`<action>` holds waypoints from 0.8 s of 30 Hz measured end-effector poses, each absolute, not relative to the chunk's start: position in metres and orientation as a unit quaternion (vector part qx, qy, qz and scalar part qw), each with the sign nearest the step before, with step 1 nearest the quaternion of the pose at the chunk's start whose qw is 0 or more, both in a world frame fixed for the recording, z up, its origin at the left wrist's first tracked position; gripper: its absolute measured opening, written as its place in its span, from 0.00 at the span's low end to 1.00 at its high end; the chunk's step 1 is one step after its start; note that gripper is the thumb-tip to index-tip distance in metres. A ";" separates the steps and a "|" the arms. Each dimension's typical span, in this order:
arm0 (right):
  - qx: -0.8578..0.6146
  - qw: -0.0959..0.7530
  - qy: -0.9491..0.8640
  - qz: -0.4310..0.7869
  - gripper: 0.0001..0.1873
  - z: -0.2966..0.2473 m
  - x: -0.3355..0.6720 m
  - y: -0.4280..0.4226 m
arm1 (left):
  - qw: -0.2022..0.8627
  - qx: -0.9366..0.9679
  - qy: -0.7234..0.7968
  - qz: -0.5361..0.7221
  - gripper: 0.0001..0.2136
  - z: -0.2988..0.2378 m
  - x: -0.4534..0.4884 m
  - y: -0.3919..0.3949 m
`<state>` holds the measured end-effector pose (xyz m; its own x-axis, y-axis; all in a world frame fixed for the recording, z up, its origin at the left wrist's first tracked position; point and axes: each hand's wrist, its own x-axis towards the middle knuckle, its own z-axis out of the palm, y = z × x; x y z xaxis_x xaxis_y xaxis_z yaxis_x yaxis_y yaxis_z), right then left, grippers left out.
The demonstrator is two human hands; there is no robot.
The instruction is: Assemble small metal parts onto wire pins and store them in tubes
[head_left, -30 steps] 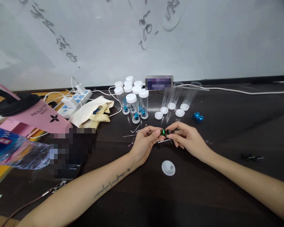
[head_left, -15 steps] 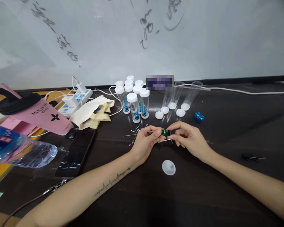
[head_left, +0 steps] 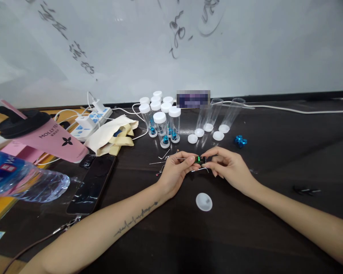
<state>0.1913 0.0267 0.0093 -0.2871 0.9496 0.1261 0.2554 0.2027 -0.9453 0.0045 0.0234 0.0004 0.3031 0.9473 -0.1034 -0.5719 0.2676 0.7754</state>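
My left hand (head_left: pixel 175 171) and my right hand (head_left: pixel 228 165) meet at the middle of the dark table (head_left: pixel 274 152). Both pinch a small green and black part (head_left: pixel 200 159) between their fingertips. Thin metal pins (head_left: pixel 162 161) lie on the table just left of and under the hands. A white cap (head_left: pixel 204 201) lies open side up right below them. A cluster of capped clear vials (head_left: pixel 161 118) holding blue parts stands behind. Empty open tubes (head_left: pixel 217 114) with loose caps stand right of the vials.
Loose blue parts (head_left: pixel 240 141) lie right of the tubes. A phone (head_left: pixel 93 184), a cloth bag (head_left: pixel 112 135), a power strip (head_left: pixel 88 120), a pink cup (head_left: pixel 42 137) and a plastic bottle (head_left: pixel 23 180) crowd the left. Dark screws (head_left: pixel 305 189) lie at right. A white cable (head_left: pixel 297 110) runs along the back.
My hands have stayed in place on the small part, with only slight finger shifts. The view has drifted a little.
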 end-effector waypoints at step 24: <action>-0.458 0.345 -0.673 0.467 0.14 0.011 0.191 0.028 | 0.737 0.316 0.303 0.515 0.08 0.002 0.005 0.022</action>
<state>0.1906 0.0276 0.0113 -0.3417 0.9391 0.0362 0.2943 0.1435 -0.9449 0.0050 0.0220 0.0022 0.2862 0.9505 -0.1213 -0.5665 0.2699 0.7786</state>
